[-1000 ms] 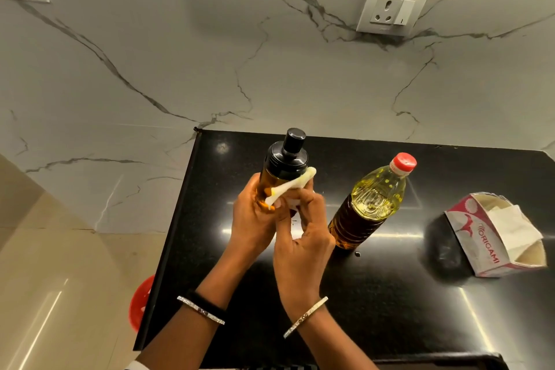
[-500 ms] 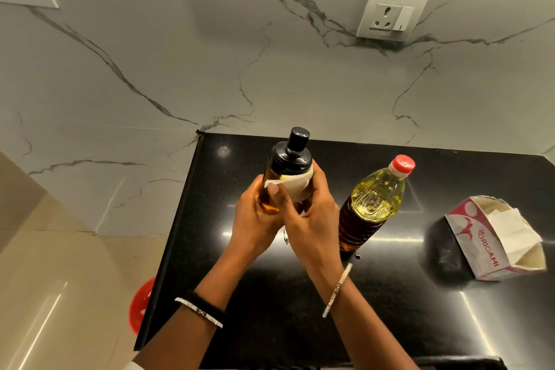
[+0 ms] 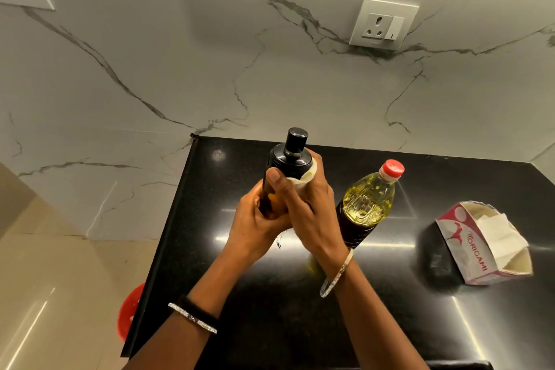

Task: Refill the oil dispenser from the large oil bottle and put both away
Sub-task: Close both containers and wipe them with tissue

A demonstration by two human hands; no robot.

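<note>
Over the table [image 3: 270, 324], the oil dispenser [image 3: 288, 159] is clasped by the left grip [image 3: 252, 219] and now seemingly wiped with a tissue [image 3: 303, 180] clenched in the right grip [image 3: 309, 207].

Oil bottle [image 3: 365, 207] beside right grip [image 3: 309, 204]

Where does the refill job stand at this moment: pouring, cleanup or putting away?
Pouring looks done: the large oil bottle stands on the counter with its red cap on, and the oil dispenser is capped too. In hand: the left hand grips the dispenser while the right hand presses a tissue round its neck, apparently wiping. Left: neither bottle is put away yet.
</note>
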